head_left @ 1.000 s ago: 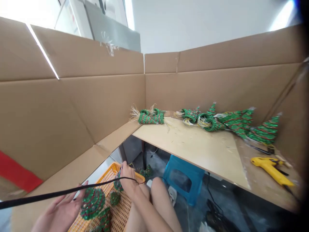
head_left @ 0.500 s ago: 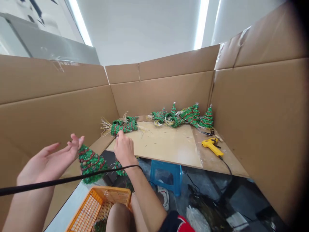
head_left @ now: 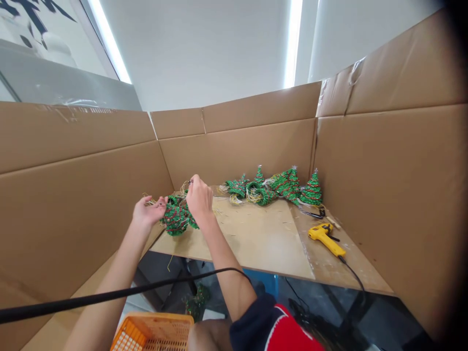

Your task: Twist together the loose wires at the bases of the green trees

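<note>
Left hand [head_left: 149,212] pinches tree [head_left: 175,222] near tip; right hand [head_left: 200,200] pinches second tree [head_left: 192,224], contact hidden. Likely light, bristly; hold tips.

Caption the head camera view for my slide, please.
Left hand and right hand hold green ornaments at a pale table, a yellow glue gun lying to the right.

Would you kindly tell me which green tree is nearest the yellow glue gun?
The rightmost tree, standing upright near the corner of the cardboard walls; every other tree is farther left, farther from the glue gun.
</note>
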A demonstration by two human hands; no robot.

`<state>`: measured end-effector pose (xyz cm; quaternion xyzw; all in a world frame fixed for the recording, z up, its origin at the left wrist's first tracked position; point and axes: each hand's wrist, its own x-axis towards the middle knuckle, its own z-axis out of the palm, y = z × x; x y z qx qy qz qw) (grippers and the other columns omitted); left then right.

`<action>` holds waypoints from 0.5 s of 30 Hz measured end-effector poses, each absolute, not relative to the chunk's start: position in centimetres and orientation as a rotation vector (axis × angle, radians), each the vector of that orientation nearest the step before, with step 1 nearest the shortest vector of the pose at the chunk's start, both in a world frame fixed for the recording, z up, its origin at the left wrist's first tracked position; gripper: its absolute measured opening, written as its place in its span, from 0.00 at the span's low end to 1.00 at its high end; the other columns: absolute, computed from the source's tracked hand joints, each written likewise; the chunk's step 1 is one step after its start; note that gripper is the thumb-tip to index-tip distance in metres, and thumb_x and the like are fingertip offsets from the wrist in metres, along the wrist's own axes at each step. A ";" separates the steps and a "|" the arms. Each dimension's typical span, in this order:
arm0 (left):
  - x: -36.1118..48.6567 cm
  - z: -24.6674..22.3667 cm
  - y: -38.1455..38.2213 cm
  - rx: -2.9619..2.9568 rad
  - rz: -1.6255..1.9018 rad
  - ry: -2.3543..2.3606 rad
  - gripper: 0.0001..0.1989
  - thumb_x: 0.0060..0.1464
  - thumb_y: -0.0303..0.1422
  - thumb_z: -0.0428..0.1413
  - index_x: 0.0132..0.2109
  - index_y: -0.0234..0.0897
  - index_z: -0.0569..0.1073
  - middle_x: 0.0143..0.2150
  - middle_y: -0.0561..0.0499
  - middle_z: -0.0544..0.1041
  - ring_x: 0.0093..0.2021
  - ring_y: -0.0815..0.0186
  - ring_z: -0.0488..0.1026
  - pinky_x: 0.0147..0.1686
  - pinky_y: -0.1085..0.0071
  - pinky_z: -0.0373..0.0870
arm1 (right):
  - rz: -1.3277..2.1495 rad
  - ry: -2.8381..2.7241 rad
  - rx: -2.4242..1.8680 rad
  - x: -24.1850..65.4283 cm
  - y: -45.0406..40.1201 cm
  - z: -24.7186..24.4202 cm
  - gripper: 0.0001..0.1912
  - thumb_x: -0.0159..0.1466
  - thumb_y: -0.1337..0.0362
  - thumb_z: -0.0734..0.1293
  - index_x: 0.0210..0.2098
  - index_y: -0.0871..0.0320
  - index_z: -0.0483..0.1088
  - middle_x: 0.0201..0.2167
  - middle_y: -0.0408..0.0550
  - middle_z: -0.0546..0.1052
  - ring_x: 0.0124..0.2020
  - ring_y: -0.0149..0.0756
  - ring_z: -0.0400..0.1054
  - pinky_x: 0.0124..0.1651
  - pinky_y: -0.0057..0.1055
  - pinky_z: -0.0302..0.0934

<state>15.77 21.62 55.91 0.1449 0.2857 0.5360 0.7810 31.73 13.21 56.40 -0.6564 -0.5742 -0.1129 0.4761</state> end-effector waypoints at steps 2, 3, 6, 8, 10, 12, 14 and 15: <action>16.1 54.1 22.9 0.331 1.130 0.636 0.18 0.54 0.30 0.45 0.52 0.28 0.60 0.44 0.36 0.66 0.25 0.70 0.69 0.16 0.75 0.69 | -0.234 -1.420 -1.663 32.2 14.6 55.0 0.10 0.68 0.69 0.51 0.44 0.56 0.60 0.39 0.49 0.75 0.38 0.38 0.71 0.36 0.30 0.58; 16.2 53.3 23.3 0.341 1.120 0.638 0.17 0.54 0.30 0.45 0.51 0.28 0.60 0.43 0.36 0.67 0.25 0.70 0.69 0.16 0.75 0.69 | -0.212 -1.430 -1.691 32.4 15.2 54.2 0.10 0.67 0.70 0.52 0.44 0.56 0.61 0.39 0.50 0.75 0.38 0.38 0.71 0.36 0.30 0.58; 16.5 51.4 24.2 0.374 1.096 0.629 0.16 0.53 0.31 0.46 0.48 0.28 0.62 0.43 0.36 0.68 0.25 0.69 0.69 0.17 0.75 0.69 | -0.163 -1.442 -1.746 33.1 16.4 51.9 0.10 0.67 0.70 0.52 0.43 0.57 0.62 0.39 0.51 0.76 0.38 0.38 0.71 0.36 0.29 0.57; 16.6 50.7 24.6 0.398 1.080 0.620 0.15 0.53 0.31 0.47 0.47 0.29 0.62 0.43 0.36 0.69 0.25 0.69 0.69 0.17 0.75 0.69 | -0.143 -1.439 -1.768 33.5 16.9 50.6 0.11 0.67 0.70 0.52 0.44 0.58 0.62 0.39 0.51 0.76 0.38 0.38 0.71 0.35 0.29 0.56; 16.8 50.2 25.0 0.424 1.066 0.618 0.14 0.53 0.31 0.47 0.47 0.30 0.63 0.43 0.37 0.70 0.25 0.69 0.69 0.18 0.74 0.69 | -0.119 -1.434 -1.791 33.7 17.3 49.6 0.12 0.67 0.70 0.51 0.45 0.58 0.62 0.38 0.51 0.76 0.38 0.38 0.71 0.36 0.29 0.56; 17.0 50.0 25.3 0.456 1.057 0.624 0.13 0.54 0.31 0.47 0.46 0.30 0.63 0.43 0.37 0.71 0.26 0.69 0.70 0.19 0.74 0.70 | -0.090 -1.432 -1.814 33.7 17.7 49.0 0.12 0.67 0.70 0.51 0.45 0.57 0.62 0.38 0.51 0.76 0.38 0.38 0.71 0.36 0.29 0.56; 17.1 49.9 25.6 0.495 1.052 0.639 0.11 0.54 0.31 0.47 0.44 0.31 0.64 0.42 0.37 0.72 0.28 0.67 0.72 0.20 0.74 0.70 | -0.056 -1.431 -1.838 33.7 18.0 48.4 0.12 0.67 0.70 0.52 0.45 0.57 0.62 0.38 0.51 0.76 0.38 0.38 0.71 0.35 0.29 0.56; 17.2 49.8 25.7 0.517 1.051 0.649 0.10 0.55 0.30 0.47 0.43 0.31 0.64 0.42 0.38 0.73 0.29 0.66 0.73 0.21 0.73 0.71 | -0.039 -1.430 -1.851 33.7 18.1 48.2 0.12 0.67 0.70 0.52 0.44 0.57 0.63 0.38 0.51 0.76 0.38 0.38 0.71 0.35 0.29 0.56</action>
